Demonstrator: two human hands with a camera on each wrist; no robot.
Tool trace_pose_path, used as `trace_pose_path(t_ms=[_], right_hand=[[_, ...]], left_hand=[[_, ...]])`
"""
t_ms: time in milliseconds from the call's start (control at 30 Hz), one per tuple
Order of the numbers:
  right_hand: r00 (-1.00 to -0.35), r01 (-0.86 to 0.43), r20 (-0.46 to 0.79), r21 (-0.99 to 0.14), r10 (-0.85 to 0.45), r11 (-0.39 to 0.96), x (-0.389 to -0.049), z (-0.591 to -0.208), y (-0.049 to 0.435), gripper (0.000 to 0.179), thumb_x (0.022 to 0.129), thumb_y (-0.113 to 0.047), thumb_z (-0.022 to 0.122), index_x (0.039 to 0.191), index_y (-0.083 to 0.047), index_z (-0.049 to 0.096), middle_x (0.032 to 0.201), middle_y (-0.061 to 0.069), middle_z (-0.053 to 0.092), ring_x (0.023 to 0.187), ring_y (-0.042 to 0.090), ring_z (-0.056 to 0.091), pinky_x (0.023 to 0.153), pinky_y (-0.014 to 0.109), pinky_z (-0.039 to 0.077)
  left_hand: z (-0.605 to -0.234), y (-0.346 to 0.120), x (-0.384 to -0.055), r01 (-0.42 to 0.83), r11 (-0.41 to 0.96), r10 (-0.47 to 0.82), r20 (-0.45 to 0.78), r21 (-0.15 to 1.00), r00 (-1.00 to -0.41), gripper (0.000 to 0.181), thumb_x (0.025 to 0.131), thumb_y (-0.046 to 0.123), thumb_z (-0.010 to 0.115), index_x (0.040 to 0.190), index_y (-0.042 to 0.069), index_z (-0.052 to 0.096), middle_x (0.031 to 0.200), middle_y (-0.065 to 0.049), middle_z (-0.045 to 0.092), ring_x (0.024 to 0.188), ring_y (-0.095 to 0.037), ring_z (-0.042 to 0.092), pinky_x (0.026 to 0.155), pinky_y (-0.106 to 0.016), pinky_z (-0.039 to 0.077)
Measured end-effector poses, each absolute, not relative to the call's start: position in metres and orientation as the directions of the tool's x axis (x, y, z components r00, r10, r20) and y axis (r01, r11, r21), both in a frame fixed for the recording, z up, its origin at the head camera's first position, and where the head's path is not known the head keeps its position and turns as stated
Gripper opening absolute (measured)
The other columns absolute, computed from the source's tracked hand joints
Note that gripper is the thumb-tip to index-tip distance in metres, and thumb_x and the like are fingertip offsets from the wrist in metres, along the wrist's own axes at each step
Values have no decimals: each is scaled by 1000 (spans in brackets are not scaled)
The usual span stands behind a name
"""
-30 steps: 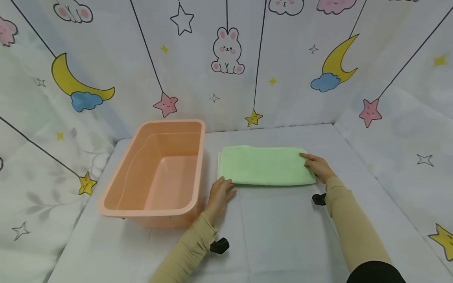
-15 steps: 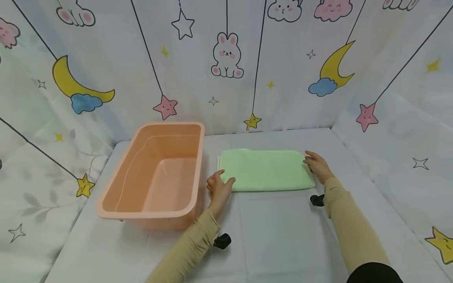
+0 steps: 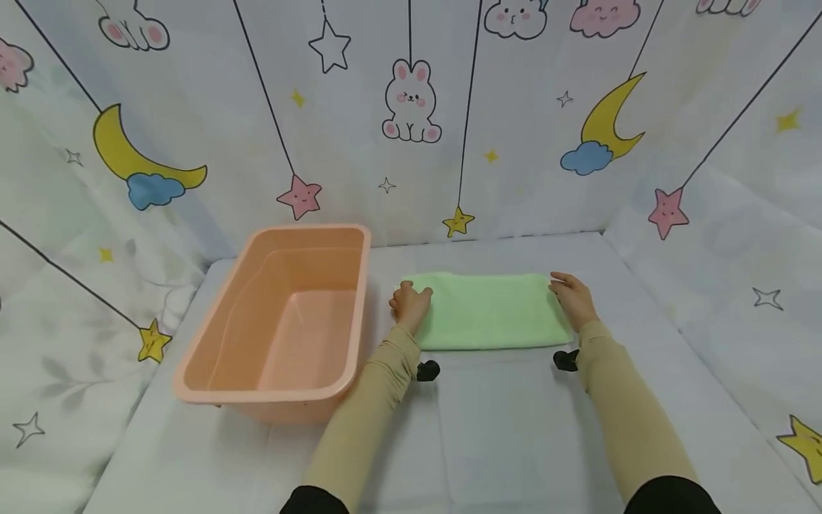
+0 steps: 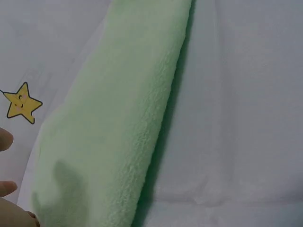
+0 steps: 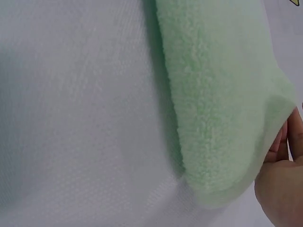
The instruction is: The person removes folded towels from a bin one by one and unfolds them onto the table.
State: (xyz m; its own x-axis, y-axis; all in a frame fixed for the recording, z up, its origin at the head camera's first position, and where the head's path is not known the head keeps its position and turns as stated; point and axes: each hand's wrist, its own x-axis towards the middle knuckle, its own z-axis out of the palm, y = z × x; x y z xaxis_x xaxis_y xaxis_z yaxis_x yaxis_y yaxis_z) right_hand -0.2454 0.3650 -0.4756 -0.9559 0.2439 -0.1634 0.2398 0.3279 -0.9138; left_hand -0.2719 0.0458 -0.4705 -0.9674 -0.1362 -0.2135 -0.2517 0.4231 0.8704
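Note:
A pale green folded towel lies flat on the table, its fluffy folded edge facing the person. At the towel's left end is my left hand, thumb and fingers apart over the far-left corner. In the left wrist view, spread fingertips show beside the towel. My right hand is at the right end, fingers pointing to the far corner. The right wrist view shows that hand with its fingers along and partly behind the towel's slightly raised end.
An empty peach plastic basin stands to the left of the towel, close to my left forearm. White cloth covers the table. A printed curtain with moons, stars and a bunny rises behind and at the sides.
My left hand has moved forward from the towel's near-left corner to its far-left end. The right hand's fingers have lifted off the top to the end edge; the towel stays flat.

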Motion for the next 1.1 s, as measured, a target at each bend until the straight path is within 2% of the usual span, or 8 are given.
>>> trace_pose_path(t_ms=[167, 333, 433, 567, 700, 833, 933, 1100], right_hand=[[-961, 224, -146, -912, 236, 345, -252, -466, 361, 54, 99, -30, 41, 146, -8, 29, 149, 20, 31, 134, 36, 33, 110, 48, 30], [-963, 245, -191, -913, 189, 327, -255, -469, 359, 54, 98, -30, 43, 145, -8, 30, 153, 17, 23, 140, 36, 22, 115, 50, 21], [-958, 277, -232, -899, 167, 341, -253, -473, 358, 54, 98, -31, 42, 146, -9, 29, 155, 15, 19, 143, 37, 16, 115, 52, 17], [-958, 280, -241, -898, 153, 340, -250, -476, 357, 55, 99, -33, 41, 147, -9, 28, 156, 15, 17, 143, 38, 12, 115, 54, 14], [-962, 258, -208, -904, 177, 341, -250, -477, 355, 52, 98, -28, 42, 145, -8, 32, 154, 15, 23, 142, 36, 17, 115, 52, 16], [-960, 266, -209, -889, 188, 372, -248, -480, 351, 51, 98, -27, 42, 144, -8, 34, 153, 14, 26, 142, 35, 20, 115, 51, 18], [-957, 280, -227, -885, 182, 373, -247, -482, 351, 51, 98, -28, 41, 144, -9, 33, 154, 14, 24, 142, 36, 19, 115, 52, 18], [-957, 279, -228, -889, 177, 364, -247, -482, 358, 52, 98, -32, 41, 145, -11, 32, 155, 13, 22, 143, 35, 18, 115, 51, 18]], left_hand=[[-464, 42, -286, -240, 481, -107, -215, 843, -971, 59, 89, 38, 52, 139, 10, 37, 139, -16, 41, 127, -38, 31, 105, -51, 28], [-465, 38, -288, -252, 485, -99, -234, 837, -967, 62, 88, 40, 53, 141, 13, 36, 142, -12, 40, 128, -38, 31, 104, -52, 30], [-467, 37, -288, -272, 483, -114, -249, 833, -962, 63, 87, 41, 54, 141, 13, 38, 141, -14, 40, 129, -38, 30, 104, -52, 29], [-465, 36, -294, -318, 349, -137, -288, 882, -948, 66, 84, 45, 54, 141, 14, 38, 142, -15, 38, 129, -40, 25, 105, -53, 24], [-461, 36, -304, -348, 154, -112, -334, 925, -936, 68, 82, 49, 55, 141, 20, 40, 144, -8, 37, 131, -40, 12, 106, -54, 21], [-461, 36, -309, -370, 102, -91, -361, 923, -928, 54, 83, 46, 56, 128, 16, 55, 138, -4, 45, 136, -38, 1, 111, -54, 13], [-462, 37, -309, -363, 138, -87, -354, 921, -931, 46, 85, 43, 54, 119, 13, 61, 134, -7, 49, 135, -39, 9, 111, -55, 13], [-464, 40, -309, -307, 127, -67, -300, 943, -951, 44, 88, 43, 51, 121, 15, 59, 134, -9, 47, 131, -34, 29, 106, -52, 27]])
